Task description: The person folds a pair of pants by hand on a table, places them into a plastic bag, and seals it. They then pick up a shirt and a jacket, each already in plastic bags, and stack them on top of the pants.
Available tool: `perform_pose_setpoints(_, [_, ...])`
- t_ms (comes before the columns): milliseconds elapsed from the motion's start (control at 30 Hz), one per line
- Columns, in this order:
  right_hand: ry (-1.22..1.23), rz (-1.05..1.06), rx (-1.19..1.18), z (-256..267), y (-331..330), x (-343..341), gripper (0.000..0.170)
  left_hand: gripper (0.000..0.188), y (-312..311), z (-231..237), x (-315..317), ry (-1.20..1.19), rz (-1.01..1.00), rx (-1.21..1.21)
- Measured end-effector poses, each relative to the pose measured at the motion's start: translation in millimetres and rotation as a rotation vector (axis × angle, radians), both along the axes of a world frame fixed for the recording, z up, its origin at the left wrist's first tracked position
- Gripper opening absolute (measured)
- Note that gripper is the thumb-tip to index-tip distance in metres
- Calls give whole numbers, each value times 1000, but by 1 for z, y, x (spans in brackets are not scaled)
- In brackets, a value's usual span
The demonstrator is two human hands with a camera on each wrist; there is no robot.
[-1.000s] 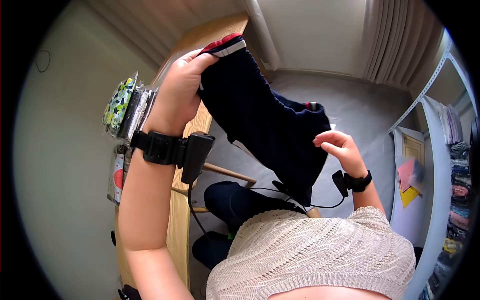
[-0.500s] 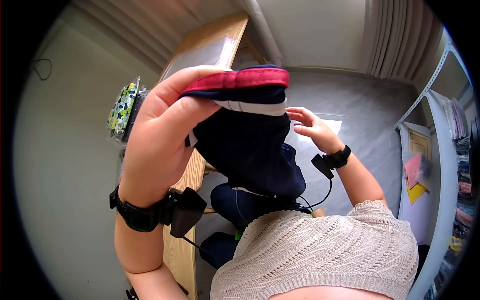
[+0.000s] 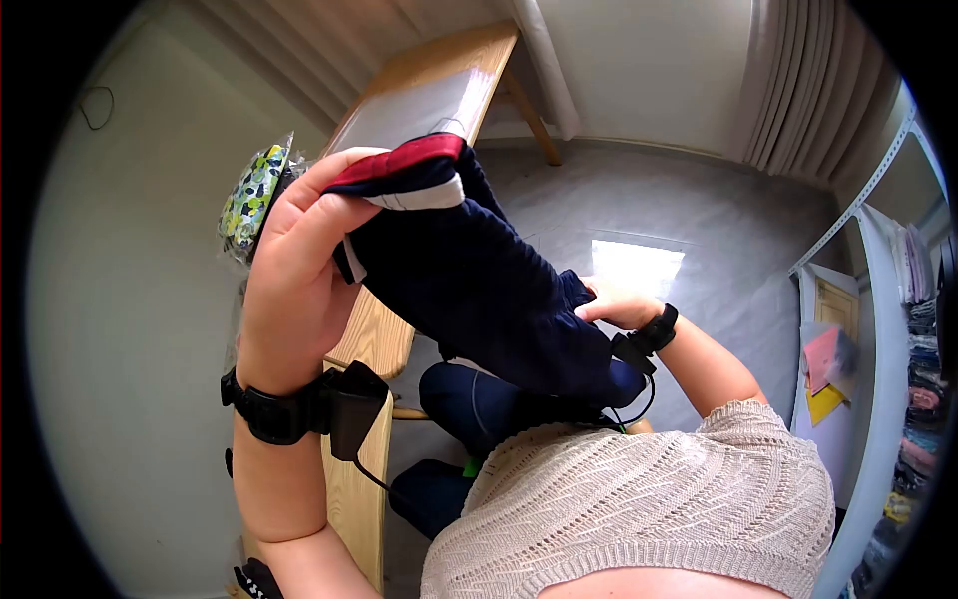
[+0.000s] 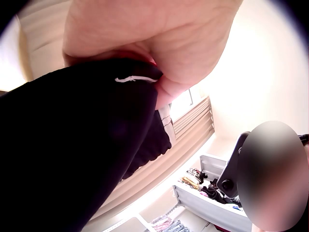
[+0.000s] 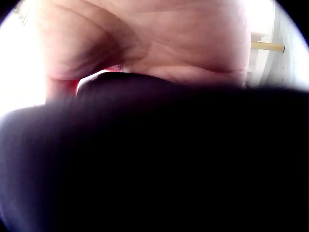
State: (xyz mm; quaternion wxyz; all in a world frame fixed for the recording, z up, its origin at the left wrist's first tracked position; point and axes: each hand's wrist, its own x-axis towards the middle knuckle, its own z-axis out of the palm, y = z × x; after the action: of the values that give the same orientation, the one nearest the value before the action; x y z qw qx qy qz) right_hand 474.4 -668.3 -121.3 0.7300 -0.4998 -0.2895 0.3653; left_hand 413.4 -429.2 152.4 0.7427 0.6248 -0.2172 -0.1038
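A dark navy garment (image 3: 469, 299) with a red and white banded edge (image 3: 409, 170) hangs slantwise in front of the person. My left hand (image 3: 307, 250) pinches it near that banded edge, thumb on the near side and fingers behind. Lower and to the right, my right hand (image 3: 624, 304) grips the gathered side of the cloth, its fingertips partly hidden by the fabric. In the left wrist view, a short white thread or cord (image 4: 136, 79) shows on the dark cloth (image 4: 72, 140) beside the palm. Dark cloth (image 5: 154, 159) fills most of the right wrist view below the hand.
A wooden table (image 3: 479, 55) stands beyond the left hand, with a wooden bench-like surface (image 3: 354, 499) nearer. Plastic-wrapped patterned packs (image 3: 254, 200) sit at left. A metal shelf (image 3: 878, 319) with folded clothes lines the right. Camera cables hang near the lap.
The left hand first came closer and turned the banded edge toward the head camera, then shifted slightly left. The right hand left the cloth's side and has now taken hold of it again.
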Motion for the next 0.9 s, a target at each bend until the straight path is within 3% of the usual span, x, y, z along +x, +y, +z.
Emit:
perform_pose_setpoints(167, [199,-10,112,-10,-16,0,52,28,14,-10,-1,-5,97,-24])
perform_pose_setpoints(267, [40,-460,-109,9,-24,-8,24,29,35,-25,1,-3,170,-13])
perform_pose_setpoints(333, [-40,-659,-69,29,-36,-3,17,30,48,-36,3,9,256,42])
perform_pose_setpoints(433, [-199,-908,-10,68,-60,6,12,25,58,-55,9,-145,512,296])
perform_pose_setpoints(567, [-561,-1081,-3,102,-79,9,9,15,66,-71,16,-386,575,736])
perform_pose_setpoints(600, [-566,-1078,-6,111,-78,7,9,16,68,-75,18,-364,537,750])
perform_pose_setpoints(667, [-453,-985,120,122,-69,-2,11,19,74,-92,19,-311,492,635])
perform_pose_setpoints(833, [-490,-938,68,133,-69,-10,12,27,76,-101,14,-155,467,372])
perform_pose_setpoints(900, [-461,-905,57,135,-71,-10,12,31,71,-93,6,-31,309,229])
